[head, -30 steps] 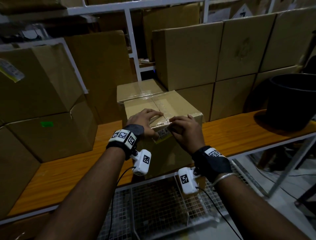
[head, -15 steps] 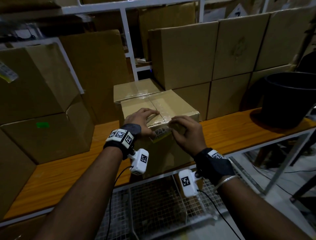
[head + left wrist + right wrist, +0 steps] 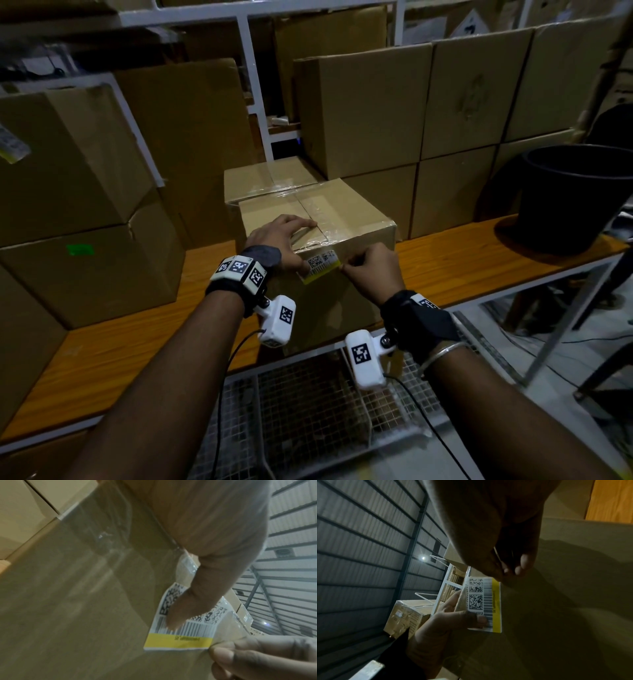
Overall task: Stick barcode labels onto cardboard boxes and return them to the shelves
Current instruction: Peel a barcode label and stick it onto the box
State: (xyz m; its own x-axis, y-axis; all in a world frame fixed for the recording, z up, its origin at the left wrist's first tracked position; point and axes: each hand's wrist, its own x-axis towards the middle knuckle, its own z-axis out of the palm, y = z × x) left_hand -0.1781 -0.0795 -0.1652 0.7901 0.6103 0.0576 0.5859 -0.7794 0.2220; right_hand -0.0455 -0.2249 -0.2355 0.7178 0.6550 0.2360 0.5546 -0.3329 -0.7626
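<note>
A taped cardboard box point(image 3: 346, 212) stands on the wooden shelf point(image 3: 459, 260) in front of me. A white barcode label point(image 3: 321, 266) with a yellow strip lies on its front face just under the top edge. My left hand point(image 3: 291, 245) rests with straight fingers on the box top, its thumb point(image 3: 178, 609) pressing the label's left part. My right hand point(image 3: 352, 269) pinches the label's right end between thumb and fingertips point(image 3: 223, 654). In the right wrist view the label point(image 3: 488, 601) lies against the cardboard under the left thumb point(image 3: 474, 619).
Larger cardboard boxes point(image 3: 363, 113) are stacked behind and to the left point(image 3: 78, 270). A second taped box point(image 3: 263, 181) sits right behind mine. A black bucket point(image 3: 575, 195) stands at the shelf's right end. A white wire basket point(image 3: 308, 411) lies below the front edge.
My right hand slid from the box's top edge down to the label's right end. The label now shows flatter on the front face. The left hand stayed put.
</note>
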